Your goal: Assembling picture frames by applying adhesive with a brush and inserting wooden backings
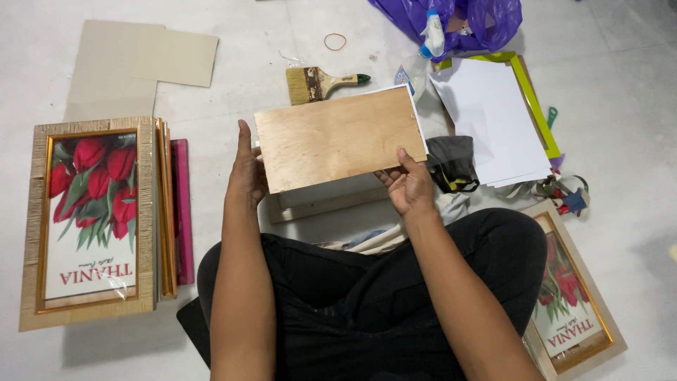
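Plywood board [338,137], rectangular and pale brown, is held up above the floor between both hands of a person seated cross-legged in black trousers. The left hand [247,173] is pressed flat against the board's left edge, fingers straight and upright. The right hand [407,185] is closed on the board's lower right corner, with the thumb laid across the front face. A white sheet is glimpsed just behind the board's right edge. Directly beneath the board, a pale wooden frame [321,201] is seen lying on the floor.

To the person's left, a stack of framed pictures [95,219] is laid flat, the top one showing red tulips in a gold frame. Beyond it, two pieces of cardboard [134,63] are spread on the floor. Above the board, a paintbrush [321,83] with a green-tipped handle is placed near a rubber band [335,41]. To the right, white sheets [490,120] are stacked on a lime-green frame, beside a spray bottle [427,49] and a purple plastic bag [451,21]. Another tulip picture [571,296] is propped by the right knee.
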